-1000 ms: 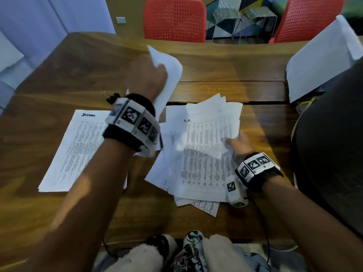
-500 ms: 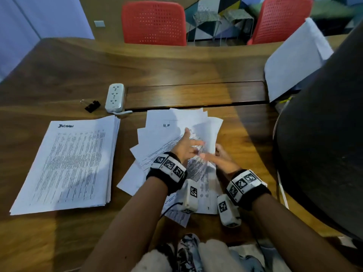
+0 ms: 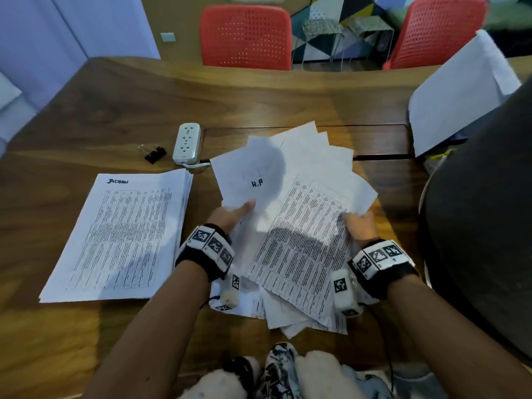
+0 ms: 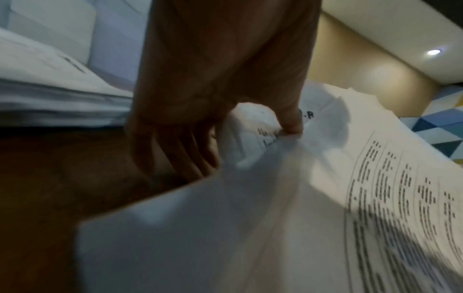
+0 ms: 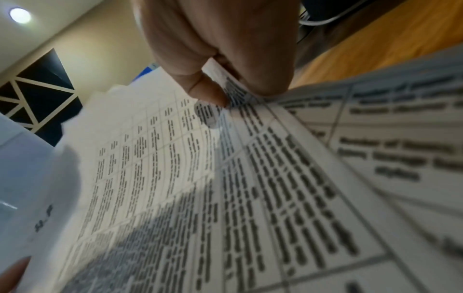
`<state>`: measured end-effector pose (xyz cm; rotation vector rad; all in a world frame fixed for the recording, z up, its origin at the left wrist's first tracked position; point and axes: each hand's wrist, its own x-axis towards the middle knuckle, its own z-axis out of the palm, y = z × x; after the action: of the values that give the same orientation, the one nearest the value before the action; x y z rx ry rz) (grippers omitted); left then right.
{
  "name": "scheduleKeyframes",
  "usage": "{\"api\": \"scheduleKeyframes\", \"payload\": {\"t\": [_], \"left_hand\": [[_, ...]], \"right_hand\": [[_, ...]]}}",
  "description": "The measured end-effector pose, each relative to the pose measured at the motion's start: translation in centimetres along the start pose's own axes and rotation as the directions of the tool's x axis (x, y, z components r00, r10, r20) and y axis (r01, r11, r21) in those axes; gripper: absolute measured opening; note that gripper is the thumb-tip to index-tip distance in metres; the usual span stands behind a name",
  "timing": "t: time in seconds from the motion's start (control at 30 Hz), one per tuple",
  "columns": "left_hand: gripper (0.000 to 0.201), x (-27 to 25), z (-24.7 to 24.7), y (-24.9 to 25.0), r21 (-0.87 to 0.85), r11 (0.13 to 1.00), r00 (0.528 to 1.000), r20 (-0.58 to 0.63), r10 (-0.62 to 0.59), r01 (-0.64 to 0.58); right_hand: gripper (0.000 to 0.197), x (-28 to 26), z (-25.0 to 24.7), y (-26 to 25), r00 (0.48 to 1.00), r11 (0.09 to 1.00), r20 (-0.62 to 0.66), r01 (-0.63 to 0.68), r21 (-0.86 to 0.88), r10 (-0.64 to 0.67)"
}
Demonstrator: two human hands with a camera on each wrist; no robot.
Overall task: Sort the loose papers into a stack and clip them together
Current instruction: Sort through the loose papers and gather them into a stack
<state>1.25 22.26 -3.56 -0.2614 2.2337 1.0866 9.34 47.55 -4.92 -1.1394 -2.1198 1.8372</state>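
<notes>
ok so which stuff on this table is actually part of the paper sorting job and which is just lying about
Part of the job:
- loose papers, fanned, gripped by the left hand and right hand
- neat paper stack
- black binder clip

Just lying about:
- white power strip
- white sheets at the far right
- red chairs

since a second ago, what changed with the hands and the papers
The left hand dropped the single sheet it held up, came down to the loose papers and now pinches their left side. The right hand moved from resting on them to gripping their right edge; the fan is lifted. The neat stack and binder clip stayed put.
</notes>
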Motion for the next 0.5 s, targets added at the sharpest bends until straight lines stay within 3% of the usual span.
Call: {"api": "scheduleKeyframes", "payload": {"t": [0.07,0.13,0.2,0.3,0.37,0.43,0.5], "left_hand": [[0.078,0.5,0.3,-0.4,-0.139,0.99,0.999,0.029,0.014,-0.01],[0.044,0.8,0.4,-0.6,-0.112,0.992,0.999,0.009,0.052,-0.051],[0.031,0.9,0.5,-0.5,-0.136,0.986,0.995,-0.041,0.089,-0.093],[0.034,0.9,0.6,-0.2,-0.263,0.955,0.988,-0.106,0.113,-0.137],[0.047,0.8,1.1,-0.1,-0.359,0.926,0.991,-0.101,0.091,-0.121],[0.066,1.0,2.0,-0.6,-0.404,0.913,0.998,-0.035,0.048,-0.058],[0.074,1.1,2.7,-1.5,-0.36,0.933,1.0,-0.007,0.027,-0.028]], "right_hand": [[0.032,0.3,-0.2,-0.5,0.999,0.968,-0.029,-0.035,-0.247,0.029],[0.03,0.5,-0.3,-0.9,1.0,0.911,-0.014,-0.009,-0.412,0.004],[0.028,0.8,-0.5,-1.0,1.0,0.836,0.009,0.008,-0.549,-0.004],[0.027,1.0,-0.5,-0.4,0.996,0.798,0.077,0.016,-0.602,0.038],[0.031,0.7,0.1,0.0,0.983,0.877,0.178,0.049,-0.478,0.042],[0.039,-0.1,0.9,0.2,0.97,0.964,0.23,-0.016,-0.266,0.08],[0.042,-0.5,1.7,0.3,0.949,0.961,0.28,-0.064,-0.269,0.141]]}}
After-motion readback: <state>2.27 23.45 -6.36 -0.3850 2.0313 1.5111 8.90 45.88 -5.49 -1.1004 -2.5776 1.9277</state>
